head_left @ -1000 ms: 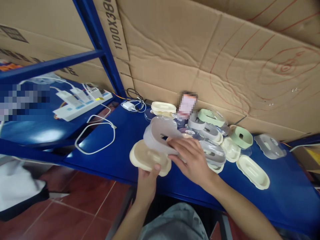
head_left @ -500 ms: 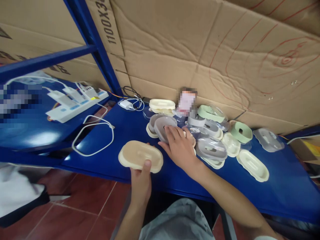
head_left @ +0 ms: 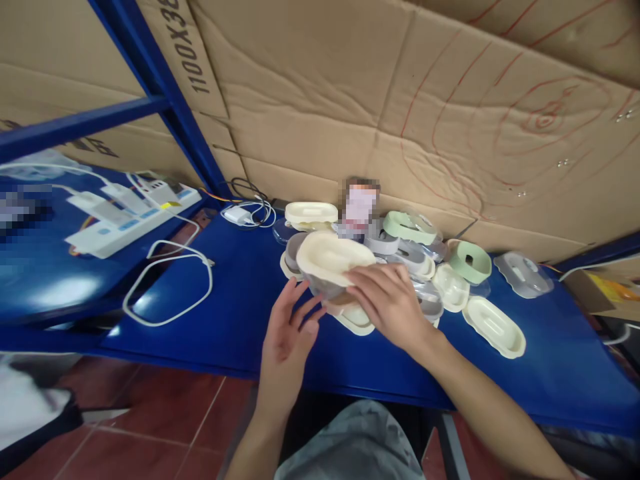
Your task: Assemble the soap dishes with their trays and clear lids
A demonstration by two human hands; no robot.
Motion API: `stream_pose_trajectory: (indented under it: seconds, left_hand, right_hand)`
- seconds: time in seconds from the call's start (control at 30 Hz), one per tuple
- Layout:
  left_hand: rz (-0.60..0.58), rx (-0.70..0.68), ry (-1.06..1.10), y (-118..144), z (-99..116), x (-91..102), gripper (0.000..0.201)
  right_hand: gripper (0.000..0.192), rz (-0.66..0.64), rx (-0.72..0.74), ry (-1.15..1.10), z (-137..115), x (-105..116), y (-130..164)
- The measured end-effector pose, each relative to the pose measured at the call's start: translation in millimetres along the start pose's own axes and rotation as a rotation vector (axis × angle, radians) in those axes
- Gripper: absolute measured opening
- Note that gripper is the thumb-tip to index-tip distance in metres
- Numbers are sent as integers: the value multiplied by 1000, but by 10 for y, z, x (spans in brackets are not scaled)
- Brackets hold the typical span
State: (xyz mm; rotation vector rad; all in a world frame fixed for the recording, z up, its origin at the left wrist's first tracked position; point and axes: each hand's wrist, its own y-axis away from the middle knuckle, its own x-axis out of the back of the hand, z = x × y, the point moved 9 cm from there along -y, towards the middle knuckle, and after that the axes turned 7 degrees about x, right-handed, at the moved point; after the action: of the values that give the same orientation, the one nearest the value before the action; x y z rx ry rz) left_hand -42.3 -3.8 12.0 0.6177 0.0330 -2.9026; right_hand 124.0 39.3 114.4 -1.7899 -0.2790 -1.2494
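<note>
Broadly, a wall of cardboard sheets (head_left: pixel 380 100) backs a blue worktop (head_left: pixel 240 293), with a white power strip (head_left: pixel 135 217) and looped cable (head_left: pixel 165 280) off to the left. A heap of oval plastic soap-dish parts (head_left: pixel 425 267) in cream, green and clear grey sits mid-worktop. The right hand (head_left: pixel 393 303) lies over a cream oval tray (head_left: pixel 333 259), fingers (head_left: pixel 370 280) curled down on its near edge and gripping it above a clear piece. The left hand (head_left: pixel 287 340) hovers just beside, fingers spread and holding nothing. It looks like a fitting step: tray onto base. Next likely calls for the left hand to steady the underside.
</note>
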Motion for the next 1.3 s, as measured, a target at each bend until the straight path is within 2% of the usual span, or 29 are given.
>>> stream_pose_trajectory:
  seconds: [0.13, 0.2, 0.27, 0.33, 0.4, 0.5, 0.53, 0.6, 0.67, 0.8, 0.9, 0.93, 1.0, 1.1, 1.17, 1.2, 1.23, 1.27, 1.3]
  left_hand:
    - [111, -97, -122, 16, 76, 63, 39]
    - [139, -129, -183, 42, 87, 61, 37]
    - [148, -161, -242, 66, 96, 43, 34]
    - [149, -189, -300, 83, 92, 35, 29]
    - [148, -208, -365, 91, 65, 49, 26]
    - [166, -244, -474, 97, 14, 103, 25]
    - [176, -250, -504, 95, -3, 120, 24]
    - [203, -242, -544, 87, -31, 145, 23]
    - [229, -228, -550, 88, -26, 137, 23]
    - [300, -221, -515, 207, 83, 72, 20]
    - [363, -195, -502, 409, 106, 61, 14]
    - [344, -171, -499, 472, 64, 36, 12]
    - [214, -135, -476, 578, -75, -102, 12]
    - [-126, -55, -351, 719, -389, -526, 16]
    - [-354, 79, -210, 819, -640, -886, 21]
    - [-450, 155, -140, 871, -754, -1067, 29]
    - [-529, 213, -77, 918, -841, -1240, 45]
    - [-584, 255, -24, 951, -907, -1391, 67]
    - [-609, 281, 18, 965, -953, -1510, 92]
  right_hand:
    - [33, -72, -94, 68, 278, -62, -73]
    - [36, -55, -97, 92, 309, 66, 5]
    - [39, -38, -126, 113, 385, 274, 262]
    - [42, -20, -219, 148, 582, 523, 752]
    - [44, 26, -393, 239, 904, 807, 1455]
    - [54, -81, -617, 407, 1438, 1061, 2551]
    - [53, -109, -650, 404, 1606, 1119, 2824]
    - [50, -69, -735, 414, 1968, 1294, 3189]
    - [59, -14, -838, 441, 2374, 1445, 3330]
    - [94, 83, -1025, 416, 3164, 1538, 3311]
    - [84, 152, -1056, 396, 3450, 1530, 3290]
    - [78, 168, -1055, 395, 3466, 1530, 3300]
    - [69, 247, -1075, 364, 3399, 1565, 3370]
    - [65, 477, -1218, 183, 3101, 1635, 3614]
    - [62, 626, -1295, 27, 2739, 1624, 3737]
    - [59, 655, -1293, -35, 2507, 1595, 3729]
    - [55, 743, -1282, -178, 2254, 1533, 3713]
    - [52, 812, -1264, -271, 1973, 1477, 3665]
    - [51, 800, -1240, -312, 1684, 1406, 3560]
